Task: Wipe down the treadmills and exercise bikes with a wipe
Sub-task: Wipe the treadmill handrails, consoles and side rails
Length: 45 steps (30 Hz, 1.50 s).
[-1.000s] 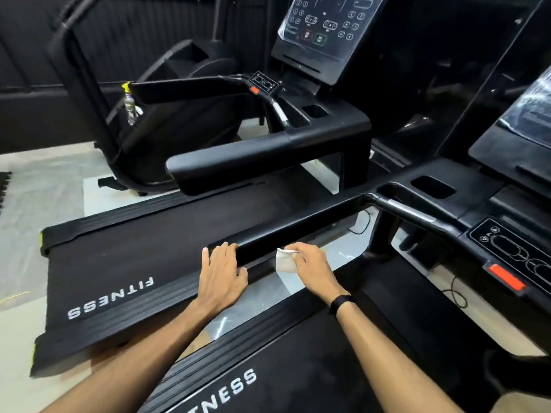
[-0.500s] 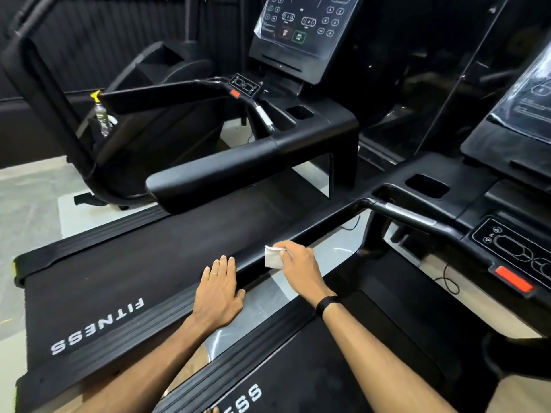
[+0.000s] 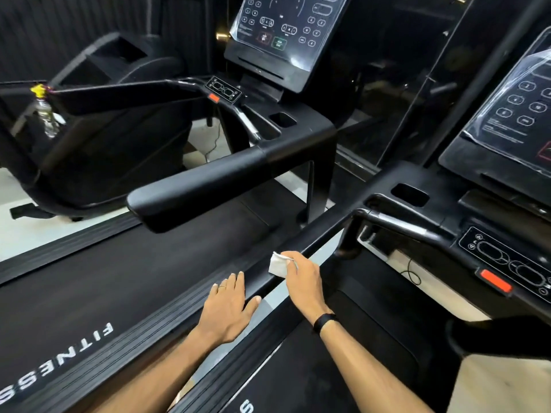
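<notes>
Right hand [image 3: 304,281]: lower centre of the frame, fingers curled and pinching the wipe, pressing it against the near treadmill's handrail.
Wipe [image 3: 278,264]: small white folded piece, centre of the frame, between the fingertips and the rail, sticking out to the left of the hand.
Handrail [image 3: 313,236]: long black bar running from lower centre up toward the right, where it joins the near treadmill's console.
Left hand [image 3: 228,308]: just left of the right hand, fingers straight and close together, flat on the same rail's lower end; a ring on one finger.
Wristband [image 3: 323,321]: black, on the right wrist.
Far treadmill [image 3: 89,293]: left half of the frame, dark belt, white "FITNESS" lettering at lower left.
Far console [image 3: 283,28]: top centre, button panel under clear film.
Near console [image 3: 512,108]: right edge, also under film; a red tab [image 3: 495,283] below it.
Spray bottle [image 3: 44,111]: upper left, yellow top, standing in a holder on a black machine.
</notes>
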Tool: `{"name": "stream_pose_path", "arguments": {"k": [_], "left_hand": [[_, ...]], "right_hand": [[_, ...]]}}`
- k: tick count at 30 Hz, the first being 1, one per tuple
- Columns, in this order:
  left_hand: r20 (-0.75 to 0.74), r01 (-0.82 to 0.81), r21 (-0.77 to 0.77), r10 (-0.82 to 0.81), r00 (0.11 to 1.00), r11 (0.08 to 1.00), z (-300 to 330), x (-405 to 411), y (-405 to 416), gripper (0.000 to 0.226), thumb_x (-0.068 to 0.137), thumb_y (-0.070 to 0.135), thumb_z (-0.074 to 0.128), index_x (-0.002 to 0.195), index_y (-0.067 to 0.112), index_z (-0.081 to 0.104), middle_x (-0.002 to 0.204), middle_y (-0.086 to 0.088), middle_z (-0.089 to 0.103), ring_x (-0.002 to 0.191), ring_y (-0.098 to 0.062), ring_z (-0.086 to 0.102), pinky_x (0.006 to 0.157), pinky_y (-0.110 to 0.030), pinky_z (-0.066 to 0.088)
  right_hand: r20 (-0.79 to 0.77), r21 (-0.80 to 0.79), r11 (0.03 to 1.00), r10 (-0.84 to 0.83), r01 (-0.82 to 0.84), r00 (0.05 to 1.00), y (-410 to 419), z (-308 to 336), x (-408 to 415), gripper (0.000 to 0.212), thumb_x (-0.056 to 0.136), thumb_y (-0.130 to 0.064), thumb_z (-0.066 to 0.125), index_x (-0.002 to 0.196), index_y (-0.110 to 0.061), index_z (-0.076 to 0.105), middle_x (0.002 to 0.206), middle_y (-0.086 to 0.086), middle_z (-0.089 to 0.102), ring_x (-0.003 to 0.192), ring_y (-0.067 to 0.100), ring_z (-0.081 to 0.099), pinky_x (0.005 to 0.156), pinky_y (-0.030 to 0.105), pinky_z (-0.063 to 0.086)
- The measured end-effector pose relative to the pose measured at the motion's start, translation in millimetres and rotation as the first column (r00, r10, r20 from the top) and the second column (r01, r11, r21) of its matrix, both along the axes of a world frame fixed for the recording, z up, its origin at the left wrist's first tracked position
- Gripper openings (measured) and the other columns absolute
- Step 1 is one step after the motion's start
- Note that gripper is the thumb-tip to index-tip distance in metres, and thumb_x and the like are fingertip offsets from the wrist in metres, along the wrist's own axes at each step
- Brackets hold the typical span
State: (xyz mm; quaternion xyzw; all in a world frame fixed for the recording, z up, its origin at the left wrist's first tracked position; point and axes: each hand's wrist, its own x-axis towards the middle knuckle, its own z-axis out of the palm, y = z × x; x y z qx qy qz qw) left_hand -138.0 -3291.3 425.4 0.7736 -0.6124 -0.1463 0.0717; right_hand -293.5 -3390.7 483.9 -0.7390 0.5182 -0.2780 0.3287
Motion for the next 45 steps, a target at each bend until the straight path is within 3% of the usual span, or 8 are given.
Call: {"name": "stream_pose_path", "arguments": {"k": [7, 13, 30, 33, 35, 39, 42, 45], "left_hand": [[0.021, 0.006, -0.038, -0.005, 1.0, 0.999, -1, -4, 6, 0.105, 0.093, 0.067, -0.011, 0.142, -0.005, 0.047, 0.137, -0.022, 0.058, 0.125, -0.033, 0.058, 0.109, -0.057, 0.039], [-0.007, -0.019, 0.043, 0.019, 1.0, 0.999, 19, -10, -2, 0.129, 0.061, 0.073, -0.042, 0.156, 0.0, 0.004, 0.164, -0.021, 0.007, 0.153, -0.031, 0.01, 0.121, -0.052, -0.003], [-0.065, -0.064, -0.017, 0.063, 0.996, 0.998, 38, -44, -141, 0.11, 0.076, 0.081, -0.006, 0.158, 0.007, -0.004, 0.165, -0.02, -0.005, 0.154, -0.027, -0.006, 0.12, -0.048, -0.014], [-0.093, -0.082, -0.019, 0.08, 0.992, 0.996, 34, -52, -169, 0.111, 0.077, 0.085, 0.0, 0.158, 0.009, -0.003, 0.165, -0.018, -0.004, 0.154, -0.026, -0.005, 0.121, -0.049, -0.016], [-0.117, -0.112, -0.018, 0.109, 0.987, 0.994, 28, -56, -181, 0.111, 0.076, 0.084, -0.001, 0.158, 0.01, -0.002, 0.165, -0.017, -0.002, 0.154, -0.024, -0.005, 0.121, -0.048, -0.016], [-0.155, -0.202, -0.017, 0.197, 0.968, 0.979, 20, -57, -185, 0.11, 0.079, 0.086, 0.0, 0.159, 0.011, 0.0, 0.166, -0.014, 0.001, 0.154, -0.019, -0.006, 0.121, -0.049, -0.016], [-0.157, -0.268, -0.04, 0.259, 0.953, 0.963, 16, -54, -181, 0.107, 0.081, 0.084, 0.001, 0.159, 0.01, 0.003, 0.166, -0.013, 0.005, 0.154, -0.018, -0.003, 0.121, -0.049, -0.015], [-0.168, -0.309, -0.054, 0.296, 0.94, 0.95, 16, -53, -178, 0.1, 0.087, 0.08, 0.005, 0.159, 0.01, 0.006, 0.166, -0.012, 0.008, 0.154, -0.017, 0.0, 0.121, -0.047, -0.015]], "right_hand": [[0.024, -0.026, 0.998, -0.048, 0.048, 0.999, 9, 5, 4, 0.031, 0.102, -0.014, 0.042, 0.11, -0.024, 0.07, 0.099, -0.003, 0.071, 0.093, 0.014, 0.063, 0.08, 0.025, 0.05], [0.161, -0.007, 0.993, -0.119, 0.122, 0.98, -1, 18, 2, 0.029, 0.099, -0.003, 0.045, 0.109, -0.01, 0.072, 0.098, -0.004, 0.071, 0.089, -0.002, 0.062, 0.075, 0.005, 0.041], [0.321, 0.143, 0.952, -0.302, 0.269, 0.898, -152, 35, -42, 0.021, 0.099, -0.006, 0.049, 0.101, -0.012, 0.07, 0.096, -0.001, 0.068, 0.098, 0.018, 0.064, 0.067, 0.005, 0.041], [0.18, -0.173, 0.946, -0.243, 0.274, 0.953, -197, 39, -58, 0.032, 0.104, -0.012, 0.041, 0.127, -0.011, 0.063, 0.116, -0.002, 0.064, 0.11, 0.016, 0.055, 0.09, 0.016, 0.037], [-0.032, -0.306, 0.952, 0.019, -0.028, 0.999, -225, 25, -67, 0.033, 0.104, -0.02, 0.039, 0.132, -0.017, 0.056, 0.125, -0.008, 0.058, 0.116, 0.012, 0.053, 0.1, 0.026, 0.04], [-0.675, -0.219, 0.764, 0.331, -0.607, 0.66, -251, -18, -70, 0.036, 0.102, -0.044, 0.027, 0.11, -0.023, 0.054, 0.107, -0.009, 0.052, 0.11, 0.018, 0.049, 0.1, 0.036, 0.035], [-0.757, -0.188, 0.72, 0.327, -0.668, 0.566, -269, -12, -62, 0.035, 0.105, -0.035, 0.026, 0.091, -0.021, 0.054, 0.094, -0.001, 0.059, 0.099, 0.027, 0.056, 0.087, 0.042, 0.04], [-0.715, -0.122, 0.823, 0.315, -0.555, 0.624, -291, -6, -53, 0.042, 0.103, -0.043, 0.031, 0.1, -0.017, 0.064, 0.105, 0.003, 0.065, 0.105, 0.03, 0.059, 0.086, 0.044, 0.043]]}}
